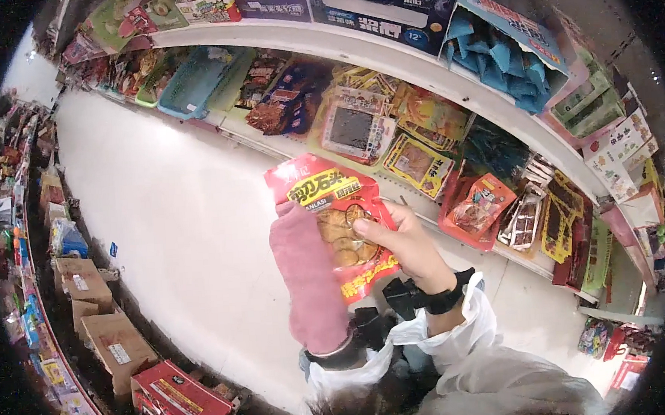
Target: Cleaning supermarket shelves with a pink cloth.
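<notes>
A red snack packet (347,199) with yellow lettering and a clear window showing brown pieces is in front of me, tilted. My right hand (406,241) grips its right edge, with the thumb over the window and the fingers behind. A pink cloth cover (306,276) wraps my left hand down to the wrist, hiding the fingers. That covered hand lies against the packet's left side; whether it is closed on it cannot be seen. Dark bands circle both wrists.
Ahead runs a low shelf with snack packets (419,164), a red tray (469,234) and a blue basket (191,83). An upper shelf (324,42) overhangs it, bearing a box of blue packets (497,56). Cardboard boxes (118,346) and a red box (181,396) stand left on the pale floor (168,231).
</notes>
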Demonstrator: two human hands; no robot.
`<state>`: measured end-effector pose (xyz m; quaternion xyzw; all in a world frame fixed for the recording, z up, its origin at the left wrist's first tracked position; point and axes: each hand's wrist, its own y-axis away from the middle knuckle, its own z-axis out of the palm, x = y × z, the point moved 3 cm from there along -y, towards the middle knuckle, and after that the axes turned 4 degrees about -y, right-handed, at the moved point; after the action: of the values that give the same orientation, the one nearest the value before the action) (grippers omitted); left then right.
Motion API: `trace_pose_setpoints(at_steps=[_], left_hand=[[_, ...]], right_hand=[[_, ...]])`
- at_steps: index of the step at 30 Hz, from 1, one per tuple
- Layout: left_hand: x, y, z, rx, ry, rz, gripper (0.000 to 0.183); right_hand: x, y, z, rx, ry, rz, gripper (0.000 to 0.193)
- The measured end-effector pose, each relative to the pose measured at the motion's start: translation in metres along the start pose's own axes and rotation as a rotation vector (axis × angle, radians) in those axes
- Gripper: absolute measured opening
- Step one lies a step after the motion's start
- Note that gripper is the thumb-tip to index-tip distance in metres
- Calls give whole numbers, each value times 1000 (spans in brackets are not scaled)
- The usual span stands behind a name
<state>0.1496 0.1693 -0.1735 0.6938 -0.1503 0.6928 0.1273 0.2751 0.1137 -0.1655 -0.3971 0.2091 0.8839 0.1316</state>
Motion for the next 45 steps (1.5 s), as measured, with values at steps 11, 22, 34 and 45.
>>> trace_pose_setpoints(at_steps=[11,22,34,45], left_hand=[[11,-16,7,34,39,18,38],[-31,-14,5,17,182,-221,38],[-76,-23,-25,98,252,-405,38],[-43,-17,-31,125,109,-251,38]], right_hand=[[13,-6,10,-89,923,-575,33],[32,-11,33,-485,443,-176,62],[56,-35,20,-512,358,-67,58],[59,-39,10,-430,451,174,36]])
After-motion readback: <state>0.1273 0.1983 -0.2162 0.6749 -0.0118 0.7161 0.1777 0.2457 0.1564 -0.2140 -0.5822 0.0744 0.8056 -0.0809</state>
